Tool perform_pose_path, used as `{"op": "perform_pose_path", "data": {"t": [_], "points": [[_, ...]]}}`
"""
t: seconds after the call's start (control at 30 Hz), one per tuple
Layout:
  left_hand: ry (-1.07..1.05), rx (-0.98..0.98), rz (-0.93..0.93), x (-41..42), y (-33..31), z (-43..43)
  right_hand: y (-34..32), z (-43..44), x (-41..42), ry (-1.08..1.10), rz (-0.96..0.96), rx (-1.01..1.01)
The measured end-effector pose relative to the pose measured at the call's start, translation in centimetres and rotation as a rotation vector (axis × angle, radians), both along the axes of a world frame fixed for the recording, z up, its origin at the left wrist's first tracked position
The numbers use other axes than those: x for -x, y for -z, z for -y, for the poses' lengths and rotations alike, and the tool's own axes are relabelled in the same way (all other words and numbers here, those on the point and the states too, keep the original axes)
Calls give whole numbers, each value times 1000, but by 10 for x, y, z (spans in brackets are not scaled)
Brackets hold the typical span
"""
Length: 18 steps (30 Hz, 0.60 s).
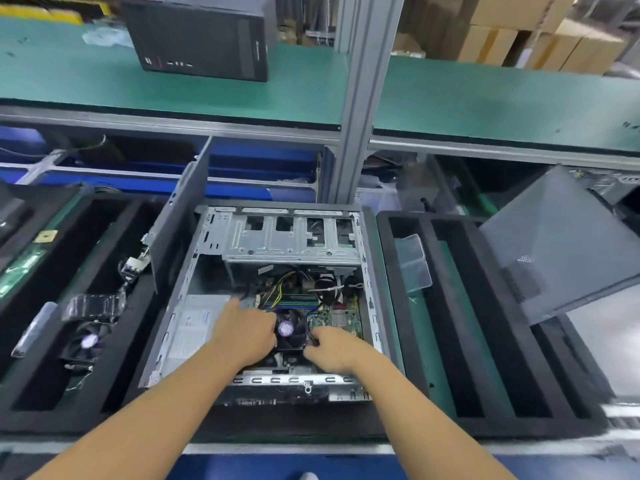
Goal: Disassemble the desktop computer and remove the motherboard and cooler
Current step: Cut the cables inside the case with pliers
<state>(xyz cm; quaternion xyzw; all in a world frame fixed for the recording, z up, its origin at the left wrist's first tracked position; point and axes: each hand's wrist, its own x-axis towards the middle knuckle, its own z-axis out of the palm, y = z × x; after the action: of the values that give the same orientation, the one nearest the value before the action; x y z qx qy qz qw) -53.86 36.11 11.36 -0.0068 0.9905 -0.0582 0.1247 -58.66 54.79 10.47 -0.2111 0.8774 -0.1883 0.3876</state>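
An open desktop computer case [214,244] lies flat on the bench in front of me, its side panel off. Inside, a black cooler fan [290,332] with a purple hub label sits on the green motherboard [337,317]. My left hand [244,332] grips the cooler's left side. My right hand [334,348] holds its right side, fingers curled at the fan's edge. A silver power supply [195,327] fills the case's left part, and a metal drive cage [291,237] spans the far end. Yellow and black cables [277,289] run above the fan.
A black foam tray [41,341] on the left holds another cooler fan [88,344] and small parts. A second foam tray [485,341] on the right holds a clear plastic piece; a grey side panel [561,244] leans over it. Another black computer tower [201,36] stands on the upper shelf.
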Motion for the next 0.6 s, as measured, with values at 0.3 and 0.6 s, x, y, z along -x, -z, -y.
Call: {"op": "perform_pose_path", "data": {"t": [0.3,0.6], "points": [[-53,-171,-53,24,19,1,1,-2,2,127,-69,2],[-2,-587,-79,54,35,-5,-8,3,0,326,-12,23]]}}
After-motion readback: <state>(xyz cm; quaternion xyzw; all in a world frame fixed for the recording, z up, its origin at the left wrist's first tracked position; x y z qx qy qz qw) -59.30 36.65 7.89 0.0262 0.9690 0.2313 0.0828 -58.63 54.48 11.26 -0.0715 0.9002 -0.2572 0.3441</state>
